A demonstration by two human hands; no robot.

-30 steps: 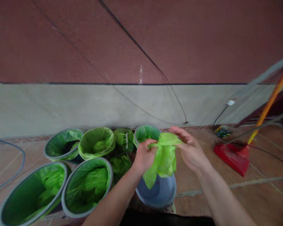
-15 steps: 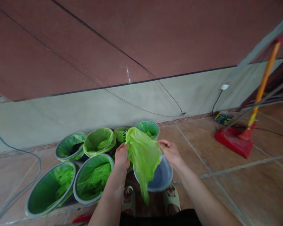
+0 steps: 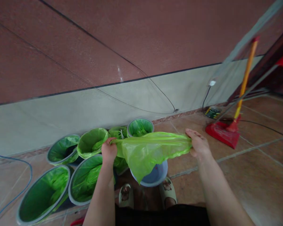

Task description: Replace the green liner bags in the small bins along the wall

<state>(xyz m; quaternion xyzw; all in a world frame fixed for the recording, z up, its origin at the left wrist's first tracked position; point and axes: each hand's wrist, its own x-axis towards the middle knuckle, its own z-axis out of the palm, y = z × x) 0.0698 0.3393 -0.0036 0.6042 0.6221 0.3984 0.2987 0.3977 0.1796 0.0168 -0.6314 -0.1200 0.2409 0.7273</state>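
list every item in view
bag: one, green plastic, held centre
lined bins: at least five, green liners, left and centre
basin: one, blue-grey, below bag
dustpan: one, red, orange-yellow handle, right
wall: one, red-brown above pale, background
can: one, dark with yellow, near wall
plug: one, white, on wall
pole: one, grey, right
cable: one, black, right
hose: one, blue, far left
wires: two, dark, across wall
slippers: two, pale, near basin
left hand: one, bare, bag's left end
right hand: one, bare, bag's right end

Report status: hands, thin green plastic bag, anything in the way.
Left hand, right hand gripping opposite ends of thin green plastic bag. Bag stretched above round blue-grey plastic basin. Possible obstruction: green-lined round grey plastic bins near left hand.
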